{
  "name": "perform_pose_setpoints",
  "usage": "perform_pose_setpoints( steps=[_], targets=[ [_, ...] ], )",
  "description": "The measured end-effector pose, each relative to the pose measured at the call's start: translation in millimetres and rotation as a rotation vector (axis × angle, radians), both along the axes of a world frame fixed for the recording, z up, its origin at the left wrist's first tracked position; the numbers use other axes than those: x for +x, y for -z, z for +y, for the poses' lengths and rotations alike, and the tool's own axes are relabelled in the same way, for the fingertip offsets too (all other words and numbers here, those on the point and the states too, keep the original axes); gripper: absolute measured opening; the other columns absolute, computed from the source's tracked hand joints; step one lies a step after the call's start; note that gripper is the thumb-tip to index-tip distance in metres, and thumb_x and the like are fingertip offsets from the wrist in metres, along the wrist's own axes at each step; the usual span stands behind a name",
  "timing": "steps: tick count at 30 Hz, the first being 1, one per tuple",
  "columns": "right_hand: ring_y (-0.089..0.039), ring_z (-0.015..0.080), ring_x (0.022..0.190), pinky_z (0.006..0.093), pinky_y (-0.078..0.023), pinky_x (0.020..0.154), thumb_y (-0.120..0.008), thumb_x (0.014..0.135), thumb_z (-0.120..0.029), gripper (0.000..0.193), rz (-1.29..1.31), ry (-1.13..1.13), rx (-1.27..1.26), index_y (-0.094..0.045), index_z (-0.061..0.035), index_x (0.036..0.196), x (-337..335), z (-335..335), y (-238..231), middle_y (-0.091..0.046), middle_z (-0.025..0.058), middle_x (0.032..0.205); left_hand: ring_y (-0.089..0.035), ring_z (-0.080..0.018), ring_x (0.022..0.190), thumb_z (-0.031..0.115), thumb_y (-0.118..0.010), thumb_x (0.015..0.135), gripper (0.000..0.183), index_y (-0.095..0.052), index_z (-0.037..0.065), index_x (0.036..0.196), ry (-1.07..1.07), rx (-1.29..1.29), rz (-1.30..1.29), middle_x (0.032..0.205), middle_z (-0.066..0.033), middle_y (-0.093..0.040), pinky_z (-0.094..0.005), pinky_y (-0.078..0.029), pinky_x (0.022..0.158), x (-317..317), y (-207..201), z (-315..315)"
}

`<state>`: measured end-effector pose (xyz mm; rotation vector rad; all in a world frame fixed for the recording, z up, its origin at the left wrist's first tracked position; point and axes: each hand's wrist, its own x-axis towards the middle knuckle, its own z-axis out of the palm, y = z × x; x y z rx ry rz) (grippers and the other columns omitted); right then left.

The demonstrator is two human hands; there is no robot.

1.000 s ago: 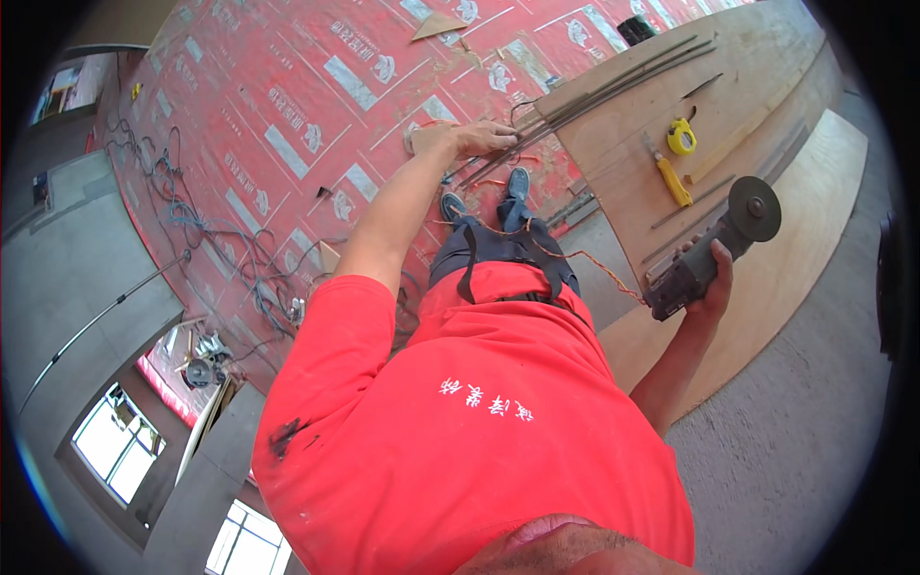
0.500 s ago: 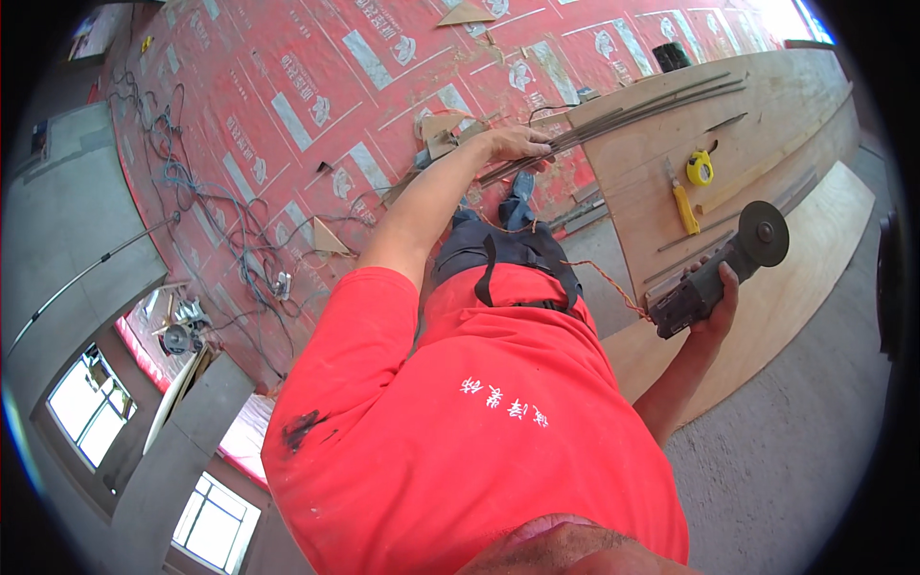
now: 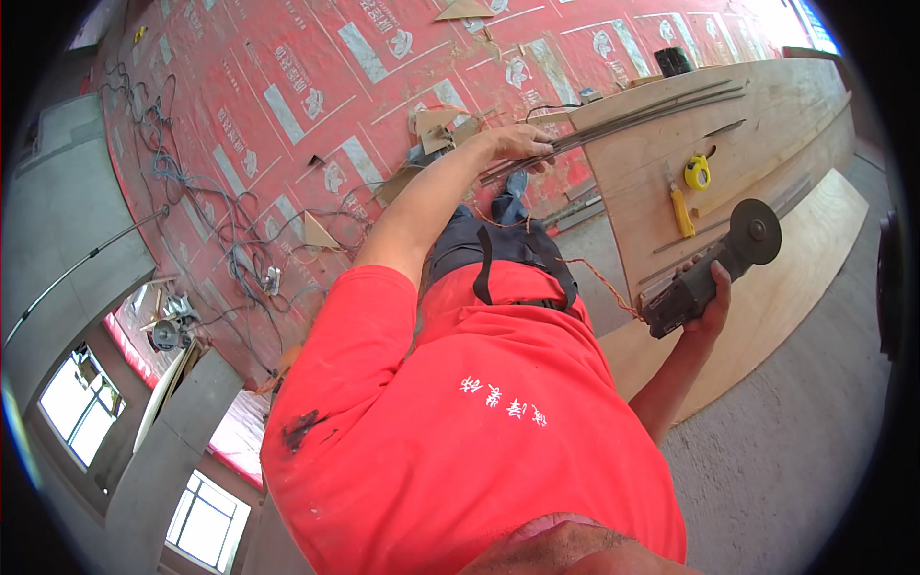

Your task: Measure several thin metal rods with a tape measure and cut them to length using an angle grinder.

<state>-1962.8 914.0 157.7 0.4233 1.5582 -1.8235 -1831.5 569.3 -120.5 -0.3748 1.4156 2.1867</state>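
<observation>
We see, as the largest thing, the red floor covering (image 3: pixel 230 105), printed and dusty, which fills the upper left. At its right side lies a plywood sheet (image 3: pixel 618 196), its near edge just beside our legs. Across the far part of this sheet we have several thin dark rods (image 3: pixel 628 122). Their long axis goes from our left hand (image 3: pixel 520 144) away to the upper right, and their near ends stick out past the sheet's edge, below the fingers.

The angle grinder (image 3: pixel 695 289) is in our right hand (image 3: pixel 711 307), whose fingers and thumb are wrapped around the body. Our left hand is the nearer to the rods: its bent fingers seem to pinch them together, though the fingertips are partly hidden. The grinder's disc (image 3: pixel 756 232) points away from us, to the right of the rods and well apart from them. Between them, on the sheet, lie a yellow tape measure (image 3: pixel 698 172) and a smaller-looking yellow knife (image 3: pixel 681 209).

Compared with one second ago, the view has shifted a little, and our left forearm (image 3: pixel 422 201) now covers more of one shoe; both holds look unchanged.
</observation>
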Motion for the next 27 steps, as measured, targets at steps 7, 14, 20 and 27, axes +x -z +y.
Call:
perform_pose_setpoints(
  steps=[7, 14, 20, 27],
  targets=[
    [-0.065, 0.0278, 0.082, 0.0379, -0.056, 0.076, -0.066, 0.083, -0.026, 0.042, 0.0, -0.042, 0.013, -0.053, 0.0048, 0.107, -0.1, -0.8, 0.0, -0.062, 0.0143, 0.09, -0.066, -0.0136, 0.093, 0.029, -0.051, 0.099, 0.035, -0.057, 0.004, 0.123, 0.0, 0.021, 0.015, 0.11, -0.0045, -0.066, -0.0294, -0.056, 0.081, -0.4, -8.2, 0.3],
    [-0.066, 0.0271, 0.079, 0.0377, -0.056, 0.075, -0.066, 0.084, -0.028, 0.041, -0.006, -0.039, 0.038, -0.054, 0.003, 0.107, -0.8, 0.7, 5.9, -0.063, 0.0139, 0.088, -0.069, -0.0159, 0.081, 0.025, -0.055, 0.097, 0.032, -0.059, 0.001, 0.118, 0.021, 0.002, -0.025, 0.103, -0.008, -0.067, -0.0294, -0.058, 0.071, -0.1, -20.4, 0.5],
    [-0.066, 0.0263, 0.068, 0.0388, -0.057, 0.066, -0.069, 0.08, -0.022, 0.035, 0.018, -0.107, 0.111, -0.056, 0.0025, 0.101, -10.1, -12.5, 12.2, -0.063, 0.0136, 0.08, -0.065, -0.0138, 0.068, 0.017, -0.054, 0.095, 0.022, -0.059, 0.0, 0.109, -0.04, -0.06, -0.003, 0.086, -0.0071, -0.067, -0.0287, -0.056, 0.057, -0.1, -29.4, 0.3],
    [-0.064, 0.0222, 0.062, 0.0358, -0.056, 0.059, -0.072, 0.074, -0.015, 0.034, 0.119, -0.261, 0.245, -0.054, -0.0001, 0.099, -22.4, -48.2, 25.4, -0.062, 0.0105, 0.077, -0.059, -0.0088, 0.064, 0.013, -0.052, 0.093, 0.021, -0.058, -0.001, 0.107, -0.046, -0.314, -0.034, 0.083, -0.0046, -0.065, -0.0254, -0.05, 0.057, 38.2, -26.3, -12.9]
  ],
)
